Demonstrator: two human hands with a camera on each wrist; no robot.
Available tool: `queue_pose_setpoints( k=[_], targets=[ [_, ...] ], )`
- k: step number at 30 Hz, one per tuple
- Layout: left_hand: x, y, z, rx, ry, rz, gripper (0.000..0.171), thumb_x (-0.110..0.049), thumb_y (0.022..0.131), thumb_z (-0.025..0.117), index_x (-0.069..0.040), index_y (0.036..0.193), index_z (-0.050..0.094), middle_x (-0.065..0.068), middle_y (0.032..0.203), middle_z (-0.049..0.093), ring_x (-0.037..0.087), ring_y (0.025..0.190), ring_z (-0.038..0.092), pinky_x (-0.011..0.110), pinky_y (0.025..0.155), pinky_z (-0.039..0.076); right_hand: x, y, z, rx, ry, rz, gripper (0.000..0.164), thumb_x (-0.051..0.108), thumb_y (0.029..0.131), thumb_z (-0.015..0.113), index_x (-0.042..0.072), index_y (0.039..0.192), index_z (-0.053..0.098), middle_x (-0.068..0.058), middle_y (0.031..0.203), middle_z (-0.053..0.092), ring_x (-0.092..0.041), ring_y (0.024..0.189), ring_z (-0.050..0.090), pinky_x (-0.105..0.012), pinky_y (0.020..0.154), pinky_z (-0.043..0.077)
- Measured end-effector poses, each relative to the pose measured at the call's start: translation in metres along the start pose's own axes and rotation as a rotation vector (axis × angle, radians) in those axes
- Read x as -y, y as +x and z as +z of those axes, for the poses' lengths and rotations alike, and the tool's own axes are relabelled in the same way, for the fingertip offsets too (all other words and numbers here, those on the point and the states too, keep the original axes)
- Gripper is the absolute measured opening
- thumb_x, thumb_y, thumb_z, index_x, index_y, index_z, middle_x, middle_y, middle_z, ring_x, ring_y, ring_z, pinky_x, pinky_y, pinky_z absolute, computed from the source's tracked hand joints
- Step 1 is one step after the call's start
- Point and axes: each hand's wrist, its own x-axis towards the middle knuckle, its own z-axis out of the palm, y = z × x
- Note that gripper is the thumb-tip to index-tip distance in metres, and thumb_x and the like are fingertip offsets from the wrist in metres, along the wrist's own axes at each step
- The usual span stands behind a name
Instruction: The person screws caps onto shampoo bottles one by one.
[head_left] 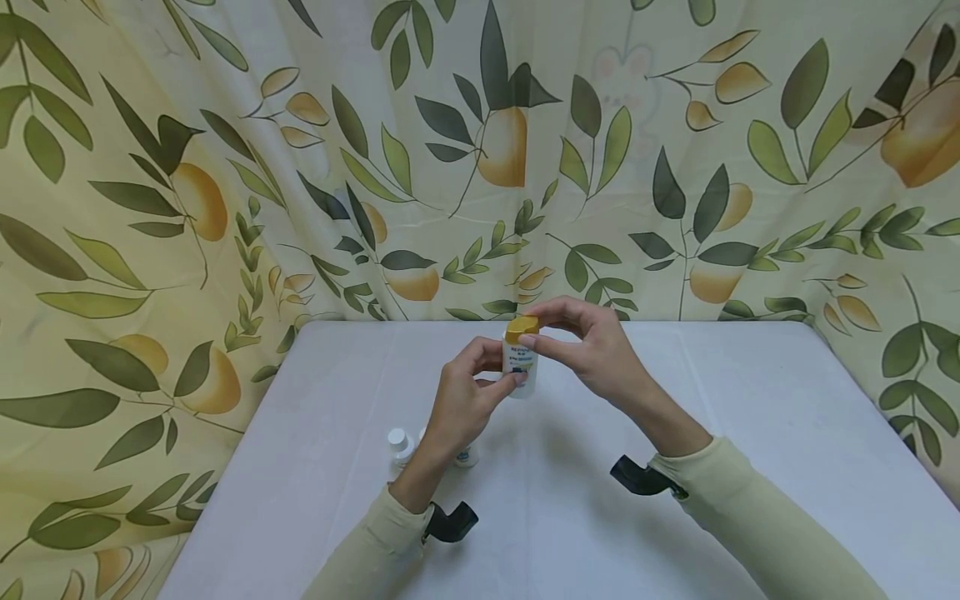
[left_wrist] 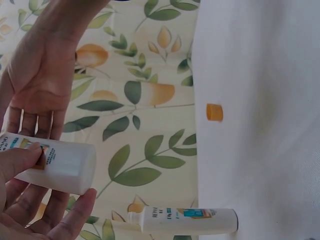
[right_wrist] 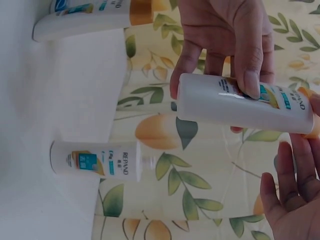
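My left hand (head_left: 463, 398) grips a white shampoo-style bottle (head_left: 519, 364) round its body, thumb across the printed label. It is held above the table, upright in the head view. On its orange cap (head_left: 522, 327) my right hand (head_left: 600, 350) pinches with thumb and fingers. The right wrist view has the cap on the neck, partly covered by right fingers (right_wrist: 302, 160). A similar bottle without a cap (right_wrist: 97, 159) stands on the table, its narrow neck bare. Another bottle (right_wrist: 90, 20) there wears an orange cap. A loose orange cap (left_wrist: 214, 112) lies on the table.
White bottles (head_left: 401, 443) stand left of centre on the white-covered table (head_left: 750, 400), partly hidden behind my left forearm. A curtain (head_left: 487, 250) with fruit and leaf print hangs along the table's far edge. Black cameras (head_left: 452, 522) are strapped at both sleeves.
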Motion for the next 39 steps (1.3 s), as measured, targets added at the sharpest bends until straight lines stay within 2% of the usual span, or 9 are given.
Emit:
queue_pose_setpoints(
  k=[20, 28, 33, 39],
  targets=[
    [-0.0023, 0.0004, 0.0033, -0.022, 0.010, -0.011, 0.034, -0.005, 0.088, 0.079, -0.007, 0.117, 0.063, 0.008, 0.115, 0.070, 0.023, 0.101, 0.071, 0.026, 0.078, 0.062, 0.0000, 0.0006, 0.0042, -0.047, -0.005, -0.005, 0.027, 0.014, 0.089, 0.080, 0.008, 0.113, 0.070, -0.005, 0.119, 0.065, -0.027, 0.119, 0.061, -0.056, 0.105, 0.045],
    [-0.0021, 0.0001, 0.0023, -0.015, 0.009, -0.013, 0.034, -0.007, 0.088, 0.079, -0.009, 0.118, 0.063, 0.007, 0.114, 0.070, 0.022, 0.101, 0.070, 0.027, 0.079, 0.062, 0.0028, 0.0005, 0.0040, -0.021, -0.047, -0.004, 0.029, 0.017, 0.091, 0.078, 0.010, 0.118, 0.069, -0.005, 0.123, 0.064, -0.030, 0.125, 0.058, -0.061, 0.108, 0.042],
    [-0.0024, 0.0003, 0.0032, -0.020, 0.004, 0.004, 0.033, -0.006, 0.088, 0.079, -0.008, 0.117, 0.063, 0.007, 0.114, 0.070, 0.023, 0.101, 0.070, 0.027, 0.078, 0.062, 0.0032, 0.0004, 0.0050, -0.032, -0.061, -0.020, 0.028, 0.017, 0.091, 0.078, 0.010, 0.117, 0.071, -0.005, 0.123, 0.067, -0.027, 0.126, 0.058, -0.064, 0.111, 0.037],
    [-0.0058, -0.0008, 0.0051, -0.031, 0.029, 0.010, 0.032, -0.004, 0.089, 0.078, -0.008, 0.116, 0.062, 0.008, 0.114, 0.070, 0.024, 0.100, 0.071, 0.027, 0.078, 0.062, 0.0021, 0.0008, 0.0056, -0.066, -0.057, -0.044, 0.025, 0.015, 0.088, 0.080, 0.009, 0.112, 0.072, -0.005, 0.117, 0.069, -0.023, 0.122, 0.059, -0.062, 0.111, 0.037]
  ],
)
